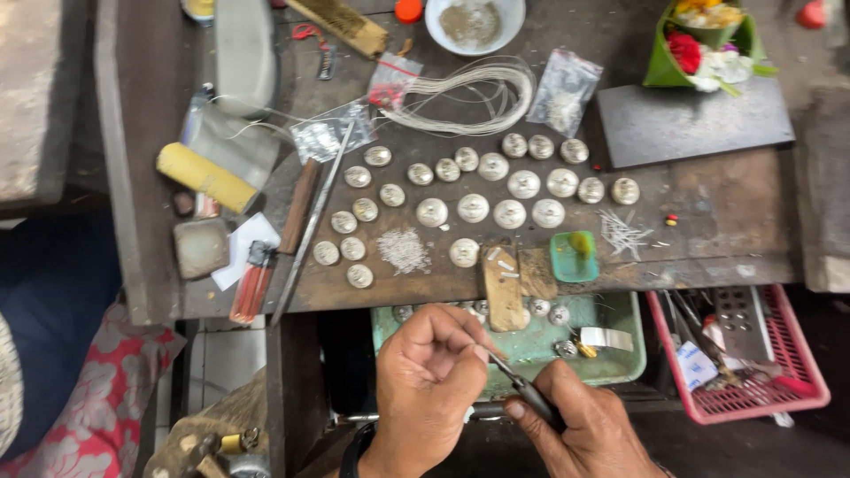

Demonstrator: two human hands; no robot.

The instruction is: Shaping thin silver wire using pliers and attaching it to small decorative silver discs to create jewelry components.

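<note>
- while i am looking down over the bench, my left hand [431, 376] is curling in, thumb and fingertips pinched narrow on something too small for me to make out.
- my right hand [580, 425] is closing around a dark slim tool [524, 387], holding it like a pen, with its thin tip touching the fingertips of my left hand.
- both hands are working just in front of the green tray [620, 350], which is sitting below the bench edge and is carrying a few small silver balls [558, 315] and a strip of white tape.
- a wooden peg [503, 288] is jutting out from the worktable [735, 221] over the tray, just above my left hand.
- on the worktable, many round silver domes [472, 208] are lying in loose rows, near each other but mostly apart.
- a pile of tiny silver bits [404, 250] is sitting between the domes at the left and the single dome by the peg.
- a small green dish [574, 257] is resting just right of the peg, with short wire pieces [620, 232] scattered beside it.
- a coil of pale wire [465, 93] is lying behind the domes, below a white bowl [474, 22].
- a pink basket [739, 354] of tools is hanging right of the tray.
- a long metal file [314, 221] is lying tilted at the left of the domes.
</note>
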